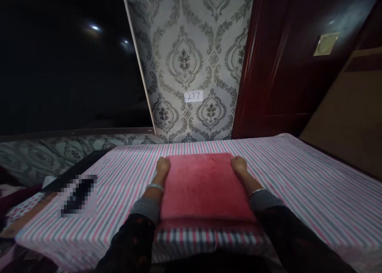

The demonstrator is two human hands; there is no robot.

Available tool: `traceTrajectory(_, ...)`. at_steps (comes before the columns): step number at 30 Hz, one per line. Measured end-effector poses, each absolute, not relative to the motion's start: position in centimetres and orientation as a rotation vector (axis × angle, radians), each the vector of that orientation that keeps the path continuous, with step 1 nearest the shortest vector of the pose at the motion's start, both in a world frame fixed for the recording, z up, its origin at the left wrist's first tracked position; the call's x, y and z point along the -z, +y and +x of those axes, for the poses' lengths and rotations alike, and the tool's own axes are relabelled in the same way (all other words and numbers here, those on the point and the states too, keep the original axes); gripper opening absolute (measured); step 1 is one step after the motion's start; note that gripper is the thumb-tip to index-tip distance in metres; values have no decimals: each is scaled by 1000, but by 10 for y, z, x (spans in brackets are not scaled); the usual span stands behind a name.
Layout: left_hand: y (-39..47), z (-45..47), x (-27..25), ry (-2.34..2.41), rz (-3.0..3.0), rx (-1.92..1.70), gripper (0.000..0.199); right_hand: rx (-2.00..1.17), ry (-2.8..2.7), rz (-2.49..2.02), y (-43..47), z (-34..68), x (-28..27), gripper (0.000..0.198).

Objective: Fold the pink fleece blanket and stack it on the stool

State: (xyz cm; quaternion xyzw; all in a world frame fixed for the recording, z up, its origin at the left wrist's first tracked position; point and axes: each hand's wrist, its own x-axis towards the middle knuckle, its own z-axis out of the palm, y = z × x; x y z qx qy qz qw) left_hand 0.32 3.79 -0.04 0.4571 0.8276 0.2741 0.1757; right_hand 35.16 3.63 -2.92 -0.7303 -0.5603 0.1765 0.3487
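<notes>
A pink plush cloth (pixel 205 187), squarish and seemingly folded, lies flat on a striped tablecloth (pixel 128 185). My left hand (pixel 162 165) is closed in a fist at its far left corner, gripping the edge. At the far right corner my right hand (pixel 239 164) is closed on the cloth in the same way. Both arms reach forward along its sides. The near edge of the cloth shows a darker, thicker fold close to my body. The fingertips are hidden from view.
A blurred dark object (pixel 78 197) lies on the table's left part. Behind stands a patterned wall with a paper label (pixel 193 96) reading 277. A large black screen (pixel 68 66) is at the left, and a dark red wooden panel (pixel 277 66) with a switch plate (pixel 326 44) at the right.
</notes>
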Motion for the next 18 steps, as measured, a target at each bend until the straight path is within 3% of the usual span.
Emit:
traceTrajectory(7, 28, 0, -7, 2364, 1400, -702, 41, -403, -1474, -2034, 25, 353, 20, 41)
traceTrajectory(11, 1, 13, -16, 2273, 1722, -727, 57, -190, -1752, -1899, -2, 339, 8, 57)
traceTrajectory(15, -50, 29, 4, 1905, 2383, -568, 78, 15, -2166, -1707, -47, 319, 24, 61)
traceTrajectory(18, -78, 32, 25, 1835, 2540, -395, 87, 37, -2265, -1682, -70, 314, 46, 63)
